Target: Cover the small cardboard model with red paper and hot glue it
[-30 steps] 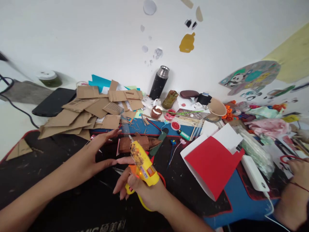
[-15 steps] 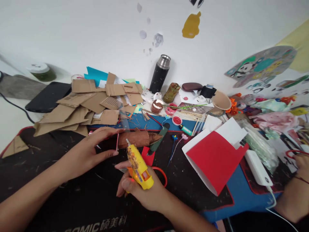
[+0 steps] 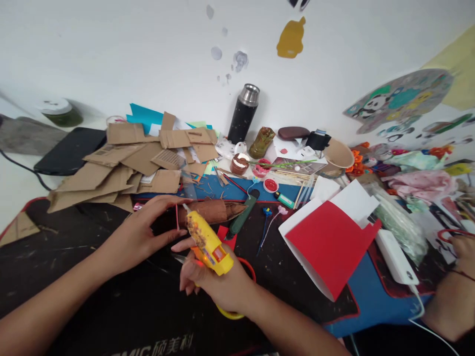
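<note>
My left hand holds a thin piece of paper between thumb and fingers, seen nearly edge-on with a pinkish-red face. In my right hand is a yellow glue gun with brown stains, its nozzle close to the paper's upper part; whether they touch, I cannot tell. Behind the nozzle lies a brown wrapped cylinder with a pointed end. A green craft knife rests by that tip, over a red paper scrap. Scissors with red and yellow handles lie partly hidden beneath my right hand.
Cardboard pieces are heaped at the back left. A black thermos stands against the wall. Folded red paper and white sheets lie right, near a white power strip. Another person's hand is at the far right.
My right hand has moved the glue gun slightly left and up, bringing its nozzle nearer the paper. My left hand still pinches the paper. More of the scissors' yellow handle shows.
</note>
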{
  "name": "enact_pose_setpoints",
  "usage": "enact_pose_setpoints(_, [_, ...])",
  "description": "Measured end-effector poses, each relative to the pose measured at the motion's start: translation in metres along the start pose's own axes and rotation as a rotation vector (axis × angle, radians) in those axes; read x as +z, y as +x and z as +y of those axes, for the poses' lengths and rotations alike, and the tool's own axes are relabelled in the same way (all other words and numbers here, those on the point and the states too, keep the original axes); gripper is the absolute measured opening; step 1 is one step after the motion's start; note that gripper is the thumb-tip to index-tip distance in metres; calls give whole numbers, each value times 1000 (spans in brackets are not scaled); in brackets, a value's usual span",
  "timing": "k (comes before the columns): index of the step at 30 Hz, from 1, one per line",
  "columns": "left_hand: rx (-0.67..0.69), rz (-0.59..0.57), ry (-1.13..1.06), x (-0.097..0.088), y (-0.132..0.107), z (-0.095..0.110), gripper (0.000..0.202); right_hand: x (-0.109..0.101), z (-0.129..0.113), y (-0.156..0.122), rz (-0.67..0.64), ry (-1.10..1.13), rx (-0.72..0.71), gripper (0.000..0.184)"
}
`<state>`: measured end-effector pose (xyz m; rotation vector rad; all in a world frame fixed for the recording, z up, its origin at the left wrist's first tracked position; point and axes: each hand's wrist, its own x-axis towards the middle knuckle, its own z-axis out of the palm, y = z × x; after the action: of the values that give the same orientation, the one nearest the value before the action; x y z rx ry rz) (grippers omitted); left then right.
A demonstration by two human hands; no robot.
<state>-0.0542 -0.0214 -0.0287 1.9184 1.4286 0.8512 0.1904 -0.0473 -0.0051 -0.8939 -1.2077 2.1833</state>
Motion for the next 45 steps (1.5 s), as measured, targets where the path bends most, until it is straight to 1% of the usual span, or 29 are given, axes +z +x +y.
enact_pose_setpoints(3, [-66, 13, -33, -6, 3, -1, 56, -2, -6, 9, -15, -15, -21, 84])
enact_pose_setpoints(6, [-151, 47, -88, -10, 6, -6, 62, -6, -8, 20, -26, -18, -52, 87])
enact_pose_setpoints(10, [-243, 74, -242, -11, 8, -15, 76, -11, -10, 28, -54, -8, -79, 90])
enact_pose_setpoints(12, [-259, 86, -285, -10, 8, -17, 78, -12, -10, 29, -55, 0, -79, 88])
enact_pose_setpoints(16, [-244, 102, -288, -8, 9, -14, 66, -12, -9, 26, -35, -11, -51, 82])
enact_pose_setpoints(19, [-231, 115, -296, -7, 8, -11, 60, -12, -8, 24, -7, -18, -35, 80])
enact_pose_setpoints(24, [-240, 111, -310, -8, 7, -12, 59, -13, -3, 24, -36, -45, 5, 74])
enact_pose_setpoints(27, [-248, 103, -283, -9, 5, -13, 59, -11, 1, 25, -58, -32, 44, 76])
enact_pose_setpoints(30, [-242, 83, -286, -9, 4, -13, 60, -9, 5, 25, -47, -20, 82, 82])
enact_pose_setpoints(34, [-210, 79, -341, -7, 4, -12, 53, -6, 8, 24, -46, -35, 120, 84])
enact_pose_setpoints(39, [-210, 78, -371, -7, 4, -13, 52, -6, 14, 22, -44, -65, 133, 80])
enact_pose_setpoints(45, [-208, 72, -332, -9, 5, -12, 48, -8, 20, 21, -28, -58, 141, 84])
